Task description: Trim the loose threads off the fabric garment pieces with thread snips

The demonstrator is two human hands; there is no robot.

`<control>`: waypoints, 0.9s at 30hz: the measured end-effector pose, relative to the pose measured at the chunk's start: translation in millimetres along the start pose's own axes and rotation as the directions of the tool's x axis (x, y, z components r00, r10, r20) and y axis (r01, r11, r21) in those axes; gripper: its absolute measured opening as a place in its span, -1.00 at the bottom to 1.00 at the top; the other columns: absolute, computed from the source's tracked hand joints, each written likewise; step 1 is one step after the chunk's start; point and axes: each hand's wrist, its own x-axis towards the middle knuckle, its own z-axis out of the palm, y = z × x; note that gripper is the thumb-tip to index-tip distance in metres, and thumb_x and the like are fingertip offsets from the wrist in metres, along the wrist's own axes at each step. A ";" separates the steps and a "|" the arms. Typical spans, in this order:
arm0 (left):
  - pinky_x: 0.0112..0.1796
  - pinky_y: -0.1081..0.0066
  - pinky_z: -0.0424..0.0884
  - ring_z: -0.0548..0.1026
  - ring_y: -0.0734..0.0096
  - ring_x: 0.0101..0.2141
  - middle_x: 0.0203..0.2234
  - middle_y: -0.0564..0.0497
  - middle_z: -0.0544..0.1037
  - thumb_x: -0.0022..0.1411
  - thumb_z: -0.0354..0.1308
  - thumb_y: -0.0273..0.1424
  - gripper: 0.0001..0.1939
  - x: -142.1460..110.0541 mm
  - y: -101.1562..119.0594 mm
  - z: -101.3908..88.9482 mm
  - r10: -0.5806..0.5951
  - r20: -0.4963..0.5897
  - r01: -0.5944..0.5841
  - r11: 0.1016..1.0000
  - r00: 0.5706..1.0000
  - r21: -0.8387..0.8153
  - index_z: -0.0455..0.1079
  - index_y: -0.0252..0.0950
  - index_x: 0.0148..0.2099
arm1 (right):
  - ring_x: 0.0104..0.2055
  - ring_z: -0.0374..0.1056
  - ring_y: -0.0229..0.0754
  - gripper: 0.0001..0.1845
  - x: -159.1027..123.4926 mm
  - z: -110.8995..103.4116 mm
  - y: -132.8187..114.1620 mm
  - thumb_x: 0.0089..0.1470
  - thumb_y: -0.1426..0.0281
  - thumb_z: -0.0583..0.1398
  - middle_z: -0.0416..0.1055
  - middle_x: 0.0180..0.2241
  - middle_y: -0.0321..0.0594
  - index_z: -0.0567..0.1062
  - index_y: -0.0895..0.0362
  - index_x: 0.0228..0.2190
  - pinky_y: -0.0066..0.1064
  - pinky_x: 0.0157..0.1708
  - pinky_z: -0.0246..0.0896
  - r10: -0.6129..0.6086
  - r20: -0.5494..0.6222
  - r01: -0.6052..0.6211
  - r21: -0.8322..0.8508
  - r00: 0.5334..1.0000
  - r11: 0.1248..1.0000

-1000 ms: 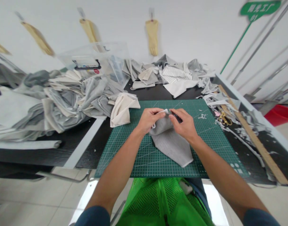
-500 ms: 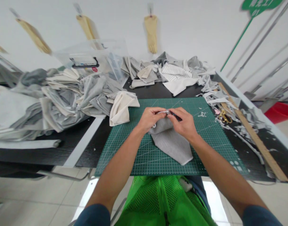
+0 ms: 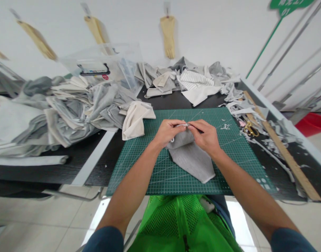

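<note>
A piece of grey knit fabric (image 3: 193,159) hangs from my fingers, its lower part lying across the green cutting mat (image 3: 139,164). My left hand (image 3: 167,133) is closed, thumb and fingers pinching the fabric's pale upper edge. Close beside it, fingertips nearly touching, my right hand (image 3: 205,134) is closed on the same edge. A small dark object shows within the right hand's grip; its kind is hidden. A white loop of cord or trim sticks out below my left fingers. Bits of white thread (image 3: 225,126) lie on the mat to the right.
Heaped grey and white fabric (image 3: 97,108) covers the left side, before a clear plastic box (image 3: 97,70). More cloth pieces (image 3: 197,82) lie at the back. Along the right are gold-handled scissors (image 3: 251,130), a wooden ruler (image 3: 286,154) and scraps. Yellow gloves (image 3: 168,36) hang on the wall.
My hands stay at almost the same spot on the fabric edge. The right fingers have shifted slightly, and less of the dark object shows. The fabric has barely moved.
</note>
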 end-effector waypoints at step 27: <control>-0.15 0.34 0.49 0.63 0.27 -0.22 -0.23 -0.09 0.73 0.08 0.42 -0.28 -0.73 -3.0 7.7 2.1 -0.016 0.017 0.015 0.999 1.000 0.045 0.69 -0.27 -0.17 | -0.11 0.52 -0.06 -0.77 -0.1 -0.3 7.1 0.33 0.30 0.21 0.61 -0.15 -0.07 0.61 0.06 -0.06 -0.19 -0.06 0.48 -0.146 -0.016 0.141 -0.169 0.989 0.975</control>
